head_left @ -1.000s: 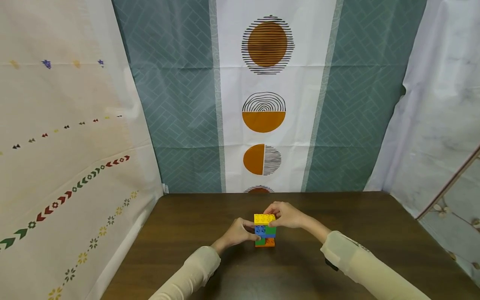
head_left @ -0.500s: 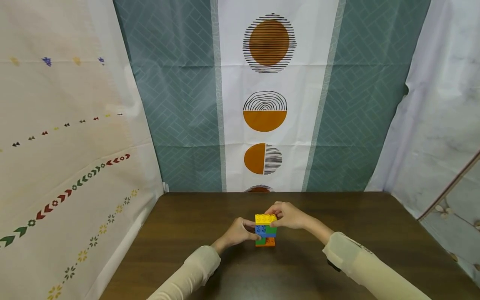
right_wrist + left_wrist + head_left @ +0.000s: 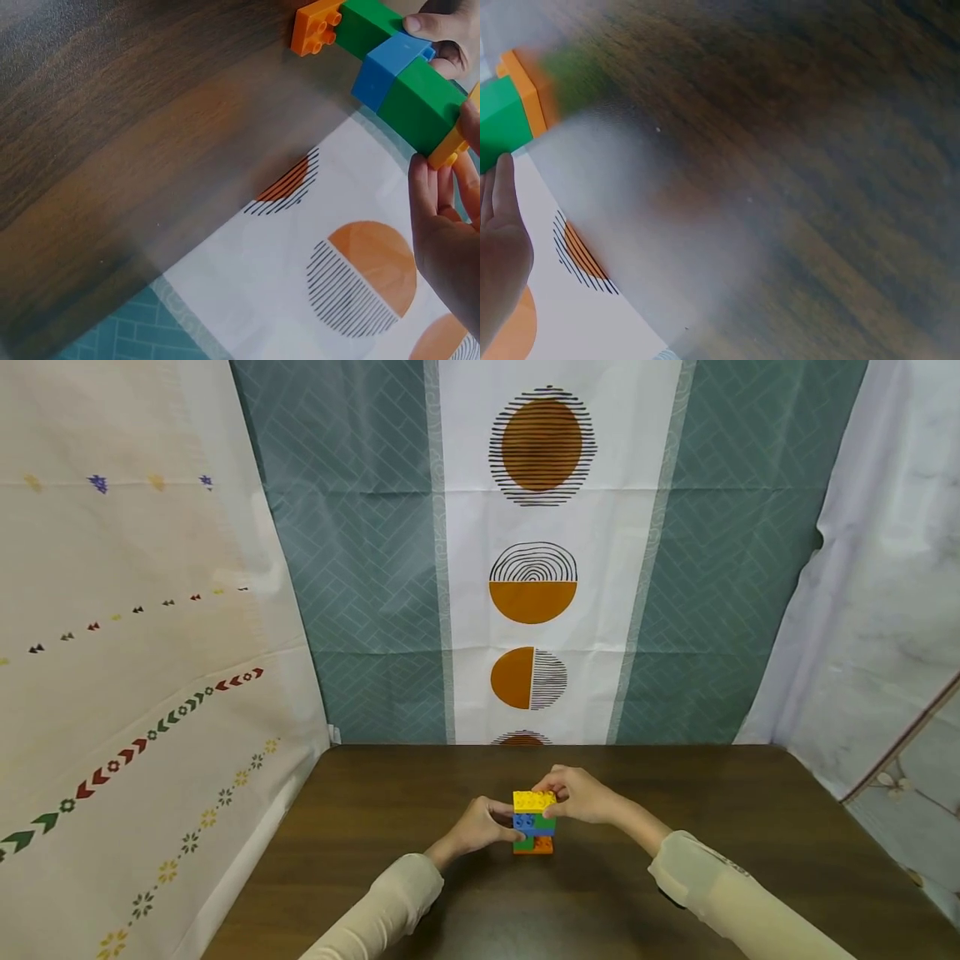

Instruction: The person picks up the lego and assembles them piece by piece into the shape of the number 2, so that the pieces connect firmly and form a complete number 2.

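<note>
Left hand (image 3: 480, 827) pinches the block stack (image 3: 533, 823) low; right hand (image 3: 583, 795) pinches the yellow brick (image 3: 533, 800). Press squarely (tilting could topple it) onto the tabletop (image 3: 750, 827).

Both forearms reach forward and converge. The left hand (image 3: 480, 828) has curled fingers. The right hand (image 3: 581, 795) pinches from above.
</note>
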The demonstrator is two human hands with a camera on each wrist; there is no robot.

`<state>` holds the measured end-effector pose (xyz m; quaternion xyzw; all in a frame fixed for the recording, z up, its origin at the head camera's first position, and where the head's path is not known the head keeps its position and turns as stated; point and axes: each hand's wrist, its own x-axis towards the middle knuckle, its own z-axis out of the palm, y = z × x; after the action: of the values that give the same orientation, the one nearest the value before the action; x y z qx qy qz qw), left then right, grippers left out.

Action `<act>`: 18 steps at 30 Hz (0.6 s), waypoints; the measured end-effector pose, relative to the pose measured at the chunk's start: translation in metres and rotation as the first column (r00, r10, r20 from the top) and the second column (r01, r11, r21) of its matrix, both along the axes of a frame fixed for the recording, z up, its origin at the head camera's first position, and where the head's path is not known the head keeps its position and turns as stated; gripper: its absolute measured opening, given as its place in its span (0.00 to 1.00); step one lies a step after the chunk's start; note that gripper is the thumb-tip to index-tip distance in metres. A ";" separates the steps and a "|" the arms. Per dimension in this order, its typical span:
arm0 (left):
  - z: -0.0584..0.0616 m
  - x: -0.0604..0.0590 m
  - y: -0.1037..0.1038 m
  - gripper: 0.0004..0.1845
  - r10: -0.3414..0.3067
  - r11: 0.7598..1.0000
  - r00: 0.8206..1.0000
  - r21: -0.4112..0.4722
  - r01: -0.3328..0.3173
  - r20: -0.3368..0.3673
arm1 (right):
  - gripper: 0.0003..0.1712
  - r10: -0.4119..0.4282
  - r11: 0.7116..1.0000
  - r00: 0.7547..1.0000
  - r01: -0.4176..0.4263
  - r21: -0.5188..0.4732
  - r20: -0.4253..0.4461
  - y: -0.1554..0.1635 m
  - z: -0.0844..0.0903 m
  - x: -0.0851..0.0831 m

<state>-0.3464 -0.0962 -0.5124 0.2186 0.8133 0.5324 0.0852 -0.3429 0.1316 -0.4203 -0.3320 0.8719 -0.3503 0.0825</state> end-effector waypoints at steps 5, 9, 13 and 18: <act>-0.004 0.004 0.000 0.18 -0.007 1.000 1.000 0.011 0.007 -0.004 | 0.18 -0.004 1.000 1.000 0.004 -0.020 -0.017 0.001 -0.006 0.004; -0.014 0.009 0.002 0.19 -0.008 1.000 1.000 0.025 0.008 0.005 | 0.18 -0.012 1.000 1.000 0.011 -0.023 -0.027 0.002 -0.014 0.010; -0.017 0.009 0.003 0.19 -0.021 0.999 1.000 0.039 0.021 0.003 | 0.19 -0.020 1.000 0.999 0.019 -0.024 -0.033 0.003 -0.016 0.013; -0.005 -0.001 -0.001 0.20 -0.028 0.999 1.000 0.040 0.029 -0.010 | 0.21 -0.024 0.999 0.999 0.023 -0.024 -0.046 0.001 -0.008 0.008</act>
<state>-0.3471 -0.0972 -0.5172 0.2343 0.7995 0.5466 0.0844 -0.3347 0.1325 -0.4284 -0.3305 0.8733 -0.3537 0.0542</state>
